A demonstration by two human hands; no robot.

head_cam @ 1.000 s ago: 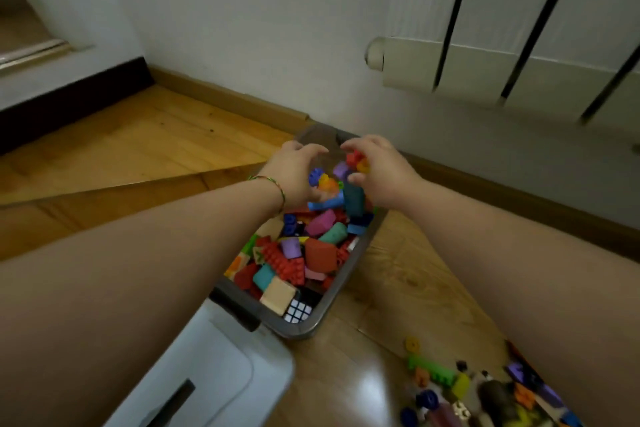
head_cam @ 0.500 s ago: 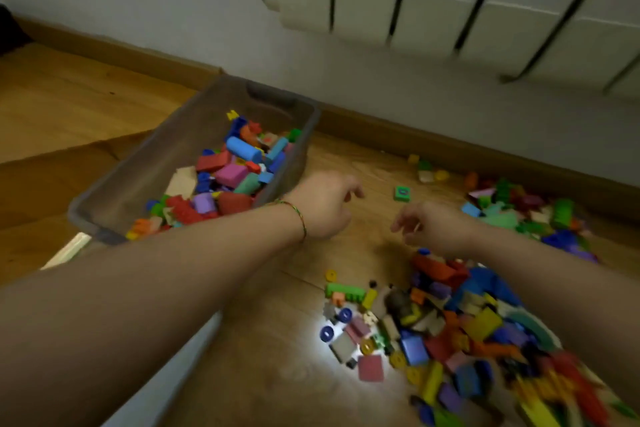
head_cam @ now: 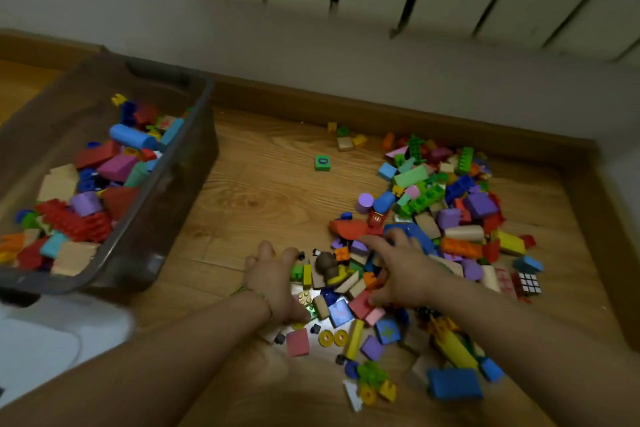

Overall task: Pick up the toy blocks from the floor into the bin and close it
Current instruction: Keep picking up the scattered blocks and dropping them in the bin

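Grey see-through plastic, the bin [head_cam: 180, 201] stands with its long axis running away from me toward the wall, and it is partly filled. The pile of toy blocks [head_cam: 433, 218] on the wooden floor lies off the bin's right long side, well apart from it, with a bare strip of boards between.

My left hand [head_cam: 273, 277] is at the edge of the pile that faces the bin. Its fingers are loosely cupped against the blocks and pinch nothing. My right hand [head_cam: 405, 270] is farther from the bin, on top of the pile, fingers spread wide over the pieces. I cannot tell if anything is caught under the palm.

The left hand is the nearer one, so I judge a scooped load must travel across that strip and over the bin's right rim. What I take for the white lid [head_cam: 52, 350] lies at the bin's near end.
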